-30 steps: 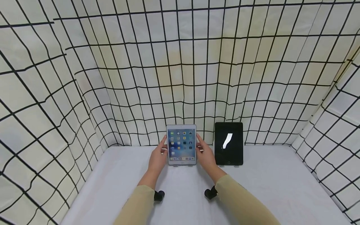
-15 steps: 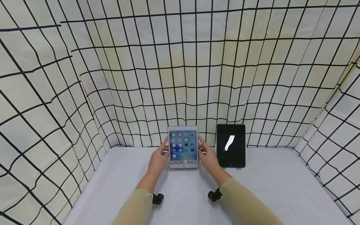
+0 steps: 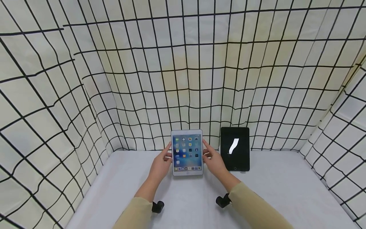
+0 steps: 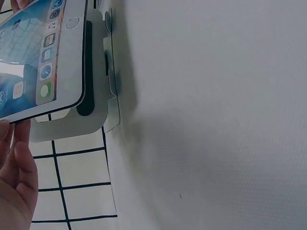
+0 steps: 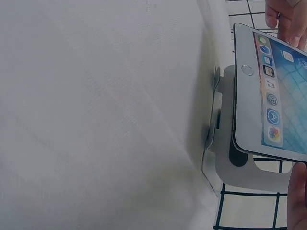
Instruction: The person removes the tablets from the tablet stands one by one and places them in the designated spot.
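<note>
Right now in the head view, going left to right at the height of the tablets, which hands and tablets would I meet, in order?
Left hand → white tablet with its screen lit → right hand → black tablet with a dark screen.

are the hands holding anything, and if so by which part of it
The white tablet, held upright by its two long side edges: left hand on the left edge, right hand on the right.
</note>
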{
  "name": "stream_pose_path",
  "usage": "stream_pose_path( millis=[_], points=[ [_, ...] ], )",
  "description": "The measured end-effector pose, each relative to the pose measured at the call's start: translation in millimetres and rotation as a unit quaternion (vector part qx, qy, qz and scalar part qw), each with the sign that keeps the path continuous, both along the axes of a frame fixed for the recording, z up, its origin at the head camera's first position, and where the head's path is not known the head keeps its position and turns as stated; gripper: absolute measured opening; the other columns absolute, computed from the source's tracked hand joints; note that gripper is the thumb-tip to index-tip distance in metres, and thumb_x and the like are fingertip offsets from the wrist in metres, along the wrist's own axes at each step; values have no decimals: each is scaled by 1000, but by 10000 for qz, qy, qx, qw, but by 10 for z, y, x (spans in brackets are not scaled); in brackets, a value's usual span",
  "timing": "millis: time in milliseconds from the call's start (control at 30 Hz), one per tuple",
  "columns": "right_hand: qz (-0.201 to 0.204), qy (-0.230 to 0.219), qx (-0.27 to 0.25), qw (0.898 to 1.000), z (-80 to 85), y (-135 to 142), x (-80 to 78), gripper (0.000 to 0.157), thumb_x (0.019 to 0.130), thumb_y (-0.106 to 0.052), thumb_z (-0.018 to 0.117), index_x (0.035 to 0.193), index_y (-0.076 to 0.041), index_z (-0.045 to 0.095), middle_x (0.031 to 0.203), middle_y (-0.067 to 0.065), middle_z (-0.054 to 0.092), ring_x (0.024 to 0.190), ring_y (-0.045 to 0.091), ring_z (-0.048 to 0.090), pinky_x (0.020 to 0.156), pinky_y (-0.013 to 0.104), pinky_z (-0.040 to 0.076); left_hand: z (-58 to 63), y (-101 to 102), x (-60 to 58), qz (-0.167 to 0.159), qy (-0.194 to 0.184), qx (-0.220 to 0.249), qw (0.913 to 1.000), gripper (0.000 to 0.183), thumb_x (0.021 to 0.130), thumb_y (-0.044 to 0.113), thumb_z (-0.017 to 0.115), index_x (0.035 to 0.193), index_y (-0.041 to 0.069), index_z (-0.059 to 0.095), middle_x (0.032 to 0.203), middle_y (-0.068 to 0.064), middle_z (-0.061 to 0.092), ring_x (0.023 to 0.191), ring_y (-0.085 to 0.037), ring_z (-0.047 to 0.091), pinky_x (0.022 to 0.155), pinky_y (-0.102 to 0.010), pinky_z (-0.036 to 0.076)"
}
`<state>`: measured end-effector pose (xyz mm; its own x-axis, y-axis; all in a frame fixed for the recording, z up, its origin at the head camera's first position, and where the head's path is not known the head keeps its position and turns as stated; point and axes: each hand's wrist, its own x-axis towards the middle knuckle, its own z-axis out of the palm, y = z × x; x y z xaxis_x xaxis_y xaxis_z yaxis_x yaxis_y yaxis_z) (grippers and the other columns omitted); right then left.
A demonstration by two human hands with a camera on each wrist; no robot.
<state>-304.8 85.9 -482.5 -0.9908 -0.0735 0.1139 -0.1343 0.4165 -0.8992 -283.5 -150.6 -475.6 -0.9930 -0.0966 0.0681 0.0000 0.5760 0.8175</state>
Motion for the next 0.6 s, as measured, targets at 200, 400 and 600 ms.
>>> stream_pose_path(
  millis=[200,400,600],
  points=[
    [135,-177,-218,9995,51,43,35,73,90,-7,57,136,-54,27,106,3,54,95,17,57,79,31,53,36,6,48,4,-101,1,9999,67,93,18,54,134,59,21,108,4,58,100,-15,57,67,-28,47],
    [259,-302,-262,9989,39,85,89,74,89,-6,58,138,-52,27,104,5,53,91,17,58,79,34,53,32,21,102,-80,-182,81,9998,68,91,16,56,137,54,24,107,2,59,99,-16,58,67,-29,47],
    [358,-436,-330,9979,33,114,142,73,89,-6,58,138,-50,29,104,6,53,88,18,59,76,32,53,54,12,176,-197,-315,113,9992,69,91,14,56,140,51,24,108,1,58,99,-17,58,70,-30,48]
  ],
)
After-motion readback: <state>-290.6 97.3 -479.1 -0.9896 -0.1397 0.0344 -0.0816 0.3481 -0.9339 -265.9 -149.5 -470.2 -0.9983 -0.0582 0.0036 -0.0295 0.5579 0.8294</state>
